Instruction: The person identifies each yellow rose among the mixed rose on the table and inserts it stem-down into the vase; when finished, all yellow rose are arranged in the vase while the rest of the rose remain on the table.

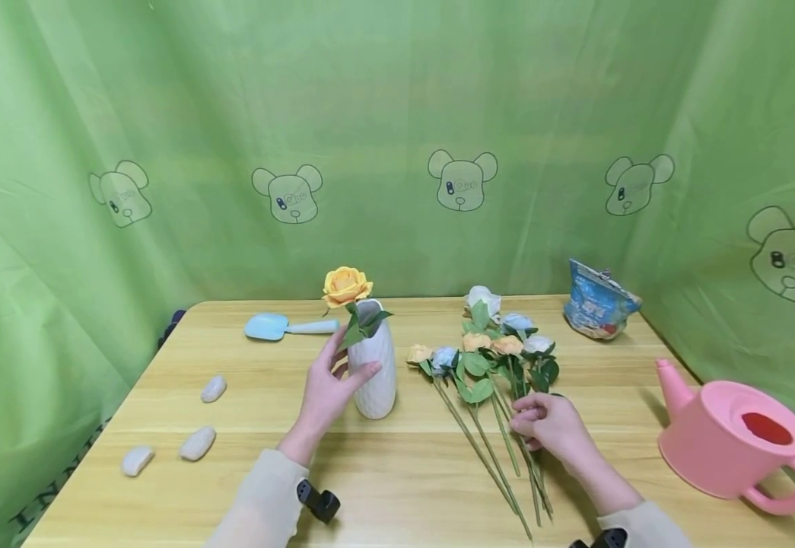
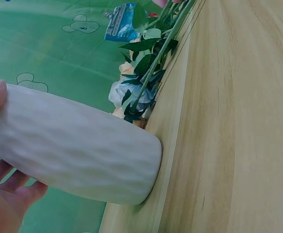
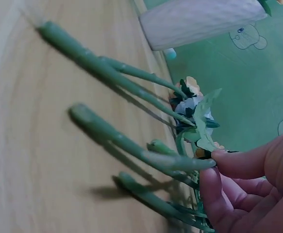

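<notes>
My left hand (image 1: pixel 323 387) holds a white textured vase (image 1: pixel 375 373) upright on the table, thumb on the near side and fingers behind. A yellow rose (image 1: pixel 346 287) with dark green leaves stands in the vase's mouth. To the right, my right hand (image 1: pixel 553 428) is over a bunch of artificial roses lying on the table, with blue, white and peach heads pointing away. Thumb and forefinger pinch one green stem (image 3: pixel 180 161) in the right wrist view; which bloom it carries is hidden. Other stems (image 3: pixel 83 53) lie beside it.
A light blue toy shovel (image 1: pixel 268 326) lies behind the vase at left. Several pale stones, one of them a stone (image 1: pixel 198 444), lie at front left. A blue snack bag (image 1: pixel 597 301) stands at back right, and a pink watering can (image 1: pixel 712 438) at the right edge.
</notes>
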